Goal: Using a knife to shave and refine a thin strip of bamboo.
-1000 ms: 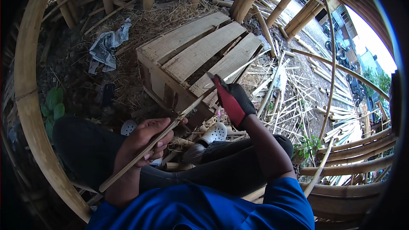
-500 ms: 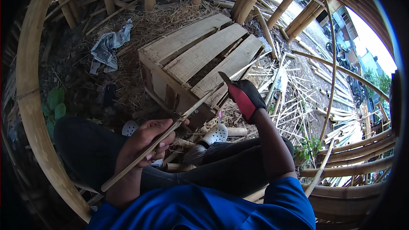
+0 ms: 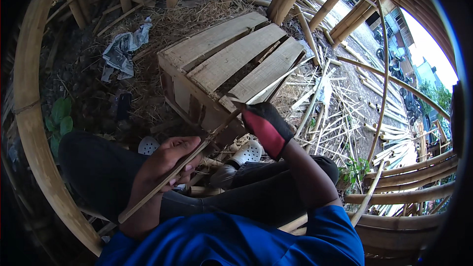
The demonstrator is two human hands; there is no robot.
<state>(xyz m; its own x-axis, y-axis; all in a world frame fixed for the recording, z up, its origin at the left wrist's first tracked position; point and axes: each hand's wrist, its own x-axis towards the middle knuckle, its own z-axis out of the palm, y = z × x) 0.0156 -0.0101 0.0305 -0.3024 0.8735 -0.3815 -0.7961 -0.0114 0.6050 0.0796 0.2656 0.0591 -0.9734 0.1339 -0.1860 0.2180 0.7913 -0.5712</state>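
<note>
My bare left hand (image 3: pixel 170 156) is closed around a thin bamboo strip (image 3: pixel 150 196), which slants from near my left forearm up toward the wooden crate (image 3: pixel 239 64). In a red and black glove, my right hand (image 3: pixel 268 127) grips a knife, of which only the short blade (image 3: pixel 235 101) shows beyond the fingers; the handle is hidden. The blade lies at the strip, by the crate's near corner. Past the glove, the strip's pale far part (image 3: pixel 281 79) runs on over the slats. A rough, frayed spot on the strip sits just beyond my left fingers.
Cut bamboo strips (image 3: pixel 340 118) litter the ground to the right. Crumpled newspaper (image 3: pixel 125 49) lies at the left. A curved bamboo pole (image 3: pixel 29 103) stands close on the left, with bamboo rails (image 3: pixel 404 197) on the right. Light-coloured clogs (image 3: pixel 246 152) are on my feet below the crate.
My right hand with the knife has moved down and left along the strip, closer to my left hand. The left hand keeps its hold nearly in place.
</note>
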